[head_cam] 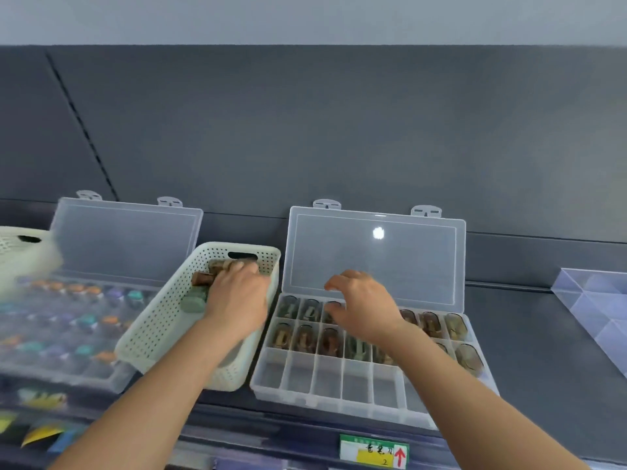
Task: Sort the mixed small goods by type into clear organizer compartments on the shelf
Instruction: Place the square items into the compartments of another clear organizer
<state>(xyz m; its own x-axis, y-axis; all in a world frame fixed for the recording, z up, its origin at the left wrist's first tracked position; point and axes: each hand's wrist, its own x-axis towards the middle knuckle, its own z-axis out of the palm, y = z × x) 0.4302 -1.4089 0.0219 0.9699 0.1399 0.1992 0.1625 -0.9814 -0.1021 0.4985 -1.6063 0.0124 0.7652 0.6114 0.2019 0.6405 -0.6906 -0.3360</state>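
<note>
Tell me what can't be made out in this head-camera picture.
Head view:
Small goods in the white perforated plastic basket: partly covered by the left hand; its grip unclear.
Middle compartments of the clear plastic organizer box: hidden under the right hand.
Colourful pieces in the far-left clear organizer box: motion-blurred.
Green-and-yellow shelf label: writing too small.

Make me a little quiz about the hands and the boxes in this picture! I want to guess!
1. True or false: the left hand is reaching into the white basket.
2. Pick one. The lid of the right organizer is: A shut, B open, C missing.
3. Which hand hovers over that organizer, holding nothing?

Key: 1 true. 2 B. 3 the right hand.
</note>
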